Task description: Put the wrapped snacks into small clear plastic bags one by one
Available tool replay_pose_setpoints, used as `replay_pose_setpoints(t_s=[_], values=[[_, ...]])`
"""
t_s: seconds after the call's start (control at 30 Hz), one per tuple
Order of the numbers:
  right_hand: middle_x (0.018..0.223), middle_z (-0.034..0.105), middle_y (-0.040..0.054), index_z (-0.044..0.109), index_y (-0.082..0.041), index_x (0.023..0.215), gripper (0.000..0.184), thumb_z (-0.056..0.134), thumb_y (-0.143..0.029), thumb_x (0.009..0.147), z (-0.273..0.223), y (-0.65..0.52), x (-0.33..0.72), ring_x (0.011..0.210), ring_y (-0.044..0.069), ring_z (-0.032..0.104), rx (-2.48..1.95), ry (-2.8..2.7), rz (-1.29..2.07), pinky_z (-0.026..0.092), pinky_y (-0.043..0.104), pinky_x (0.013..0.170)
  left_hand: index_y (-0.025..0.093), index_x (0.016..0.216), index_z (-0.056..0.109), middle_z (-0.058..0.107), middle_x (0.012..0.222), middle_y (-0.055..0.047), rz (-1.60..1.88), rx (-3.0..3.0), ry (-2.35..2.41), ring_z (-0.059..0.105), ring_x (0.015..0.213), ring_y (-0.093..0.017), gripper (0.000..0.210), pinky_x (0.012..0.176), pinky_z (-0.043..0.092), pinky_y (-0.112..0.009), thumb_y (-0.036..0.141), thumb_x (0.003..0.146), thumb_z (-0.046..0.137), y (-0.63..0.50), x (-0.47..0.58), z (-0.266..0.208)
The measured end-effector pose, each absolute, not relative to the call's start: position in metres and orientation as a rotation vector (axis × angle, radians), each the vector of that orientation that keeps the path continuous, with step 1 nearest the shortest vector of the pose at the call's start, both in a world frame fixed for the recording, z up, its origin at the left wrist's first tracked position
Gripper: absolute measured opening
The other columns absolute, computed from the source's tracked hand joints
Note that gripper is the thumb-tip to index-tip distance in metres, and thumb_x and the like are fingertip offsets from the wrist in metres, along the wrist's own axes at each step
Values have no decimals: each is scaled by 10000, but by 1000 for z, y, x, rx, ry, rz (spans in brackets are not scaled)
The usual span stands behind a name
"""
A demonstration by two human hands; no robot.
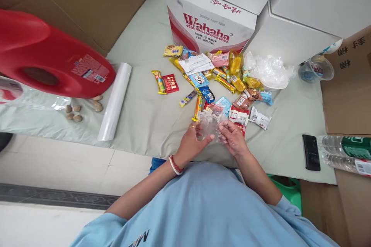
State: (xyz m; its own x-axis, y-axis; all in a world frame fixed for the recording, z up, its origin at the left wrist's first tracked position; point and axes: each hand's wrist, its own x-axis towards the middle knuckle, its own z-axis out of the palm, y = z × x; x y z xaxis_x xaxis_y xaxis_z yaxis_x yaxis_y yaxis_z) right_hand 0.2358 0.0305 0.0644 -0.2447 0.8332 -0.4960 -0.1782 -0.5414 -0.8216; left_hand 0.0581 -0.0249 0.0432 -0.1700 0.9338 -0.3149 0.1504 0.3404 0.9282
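Observation:
A clear plastic bag (209,124) is stretched between my two hands, close to the table's front edge. My left hand (194,142) holds its left side, the thumb reaching across and the fingertips partly behind the film. Crumpled film is pinched between the thumb and fingers of my right hand (233,138). Just beyond the bag lie a yellow wrapped bar (198,107), a light blue packet (223,105) and a red-and-white packet (239,115). A white packet (260,118) rests to the right of these. Whether anything is inside the bag is hard to make out.
A heap of wrapped snacks (203,63) spreads before a Wahaha carton (208,23). Crumpled clear bags (268,67) lie to its right, near a plastic cup (315,70). Leftward are a white roll (115,102), a red jug (58,56) and walnuts (77,117). A phone (311,152) lies right.

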Motion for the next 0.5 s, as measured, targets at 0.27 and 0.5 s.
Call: replay_pose_setpoints(t_s=[0.27, 0.5], values=[[684, 536, -65, 651, -208, 890, 467, 887, -562, 699, 58, 38, 282, 491, 60, 346, -1511, -958, 1607, 257, 211, 419, 191, 791, 642, 633, 691, 14, 1256, 426, 1425, 499, 583, -105, 409, 563, 391, -233, 564, 759, 808, -28, 11, 40], [732, 628, 4, 713, -203, 968, 425, 767, -600, 828, 48, 20, 317, 593, 142, 503, -1696, -1441, 1380, 412, 271, 521, 186, 809, 684, 481, 542, 67, 1241, 117, 1497, 310, 447, -52, 368, 431, 197, -195, 468, 688, 887, -62, -20, 41]])
